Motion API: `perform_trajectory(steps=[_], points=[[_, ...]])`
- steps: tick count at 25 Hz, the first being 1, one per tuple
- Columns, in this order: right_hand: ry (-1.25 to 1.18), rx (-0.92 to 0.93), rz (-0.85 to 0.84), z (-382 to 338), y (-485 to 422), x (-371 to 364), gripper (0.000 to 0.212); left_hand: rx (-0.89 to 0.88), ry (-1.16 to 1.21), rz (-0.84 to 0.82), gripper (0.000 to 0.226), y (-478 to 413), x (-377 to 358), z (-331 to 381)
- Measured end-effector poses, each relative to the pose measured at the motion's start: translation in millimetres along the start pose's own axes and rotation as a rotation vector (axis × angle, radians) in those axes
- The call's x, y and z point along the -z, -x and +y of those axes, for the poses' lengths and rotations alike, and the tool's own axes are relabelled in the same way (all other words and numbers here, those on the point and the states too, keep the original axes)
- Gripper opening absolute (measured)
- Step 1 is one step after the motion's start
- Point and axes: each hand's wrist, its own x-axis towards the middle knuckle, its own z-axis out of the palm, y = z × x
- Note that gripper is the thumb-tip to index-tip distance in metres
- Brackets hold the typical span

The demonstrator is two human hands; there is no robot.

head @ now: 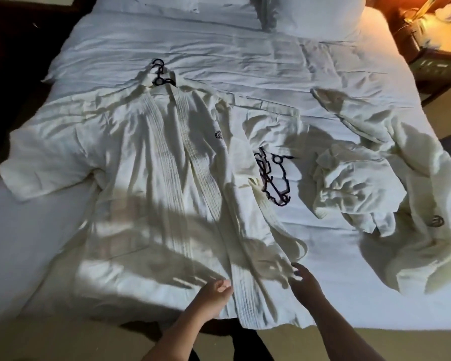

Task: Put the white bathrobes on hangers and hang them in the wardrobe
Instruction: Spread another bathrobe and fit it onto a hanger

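Observation:
A white bathrobe (146,178) lies spread flat on the bed, front up, with a black hanger (159,74) in its collar. A second white bathrobe (375,194) lies crumpled at the right side of the bed. More black hangers (272,175) lie between the two robes. My left hand (216,290) rests at the flat robe's lower hem, fingers curled on the fabric edge. My right hand (301,280) hovers over the hem's right part, fingers apart, holding nothing. The robe's belt (294,241) loops beside it.
The bed (219,43) carries white sheets and pillows (310,14) at the far end. A nightstand (438,43) with a lit lamp stands at the far right. Beige floor (63,342) runs along the near edge of the bed.

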Motion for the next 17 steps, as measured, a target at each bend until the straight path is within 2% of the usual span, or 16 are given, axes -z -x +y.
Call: perform_trajectory(steps=[3, 4, 6, 8, 10, 12, 13, 15, 17], points=[[-0.08, -0.019, -0.139, 4, -60, -3, 0.063, 0.013, 0.151, 0.136, 0.03, -38, -32, 16], [-0.062, -0.021, -0.203, -4, -65, -2, 0.052, 0.032, 0.164, 0.182, 0.024, -42, -42, 21], [0.051, 0.02, -0.279, -20, -68, 4, 0.016, 0.043, 0.157, 0.254, 0.02, -44, -52, 16], [0.178, 0.077, -0.205, -21, -79, 16, 0.028, 0.049, 0.316, 0.365, 0.013, -32, -51, 3], [0.149, 0.087, -0.101, -9, -87, 29, 0.03, 0.134, 0.41, 0.541, 0.015, -11, -45, -23], [0.165, 0.09, -0.201, 2, -82, 37, 0.028, 0.253, 0.343, 0.658, 0.016, 8, -43, -49], [0.159, 0.059, -0.294, 8, -80, 37, 0.025, 0.269, 0.326, 0.646, 0.014, 10, -45, -53], [-0.013, -0.064, -0.475, 7, -72, 42, 0.016, 0.219, 0.365, 0.539, 0.013, -2, -49, -48], [-0.173, -0.108, -0.61, 3, -71, 49, 0.029, 0.184, 0.458, 0.534, 0.009, -17, -53, -43]])
